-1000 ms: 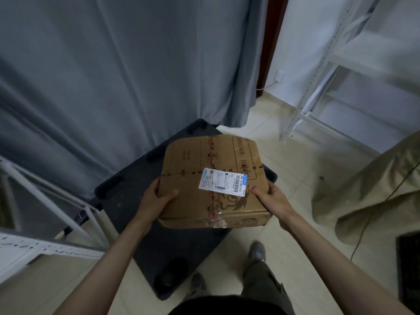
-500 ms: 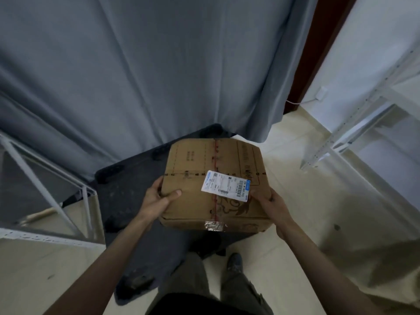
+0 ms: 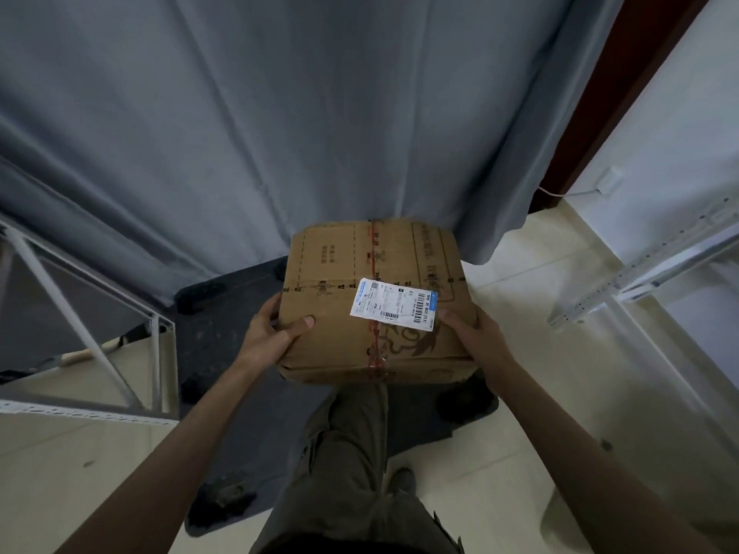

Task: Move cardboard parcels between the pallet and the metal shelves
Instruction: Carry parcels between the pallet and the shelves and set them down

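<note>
A brown cardboard parcel (image 3: 352, 265) with a white shipping label and red tape down its middle is held level in front of me, above the dark pallet (image 3: 228, 345). My left hand (image 3: 268, 337) grips its left near corner, thumb on top. My right hand (image 3: 476, 337) grips the right near corner, thumb by the label. The pallet lies flat on the floor and carries nothing that I can see. My leg steps forward over it.
A grey curtain (image 3: 280, 113) hangs right behind the pallet. A white metal shelf frame (image 3: 84, 337) stands at the left, another white metal shelf (image 3: 648, 269) at the right. Pale tiled floor (image 3: 560, 393) lies between them.
The view has swung left and closer to the curtain; the pallet now lies under the parcel and my leg. Both hands keep the same hold on the parcel.
</note>
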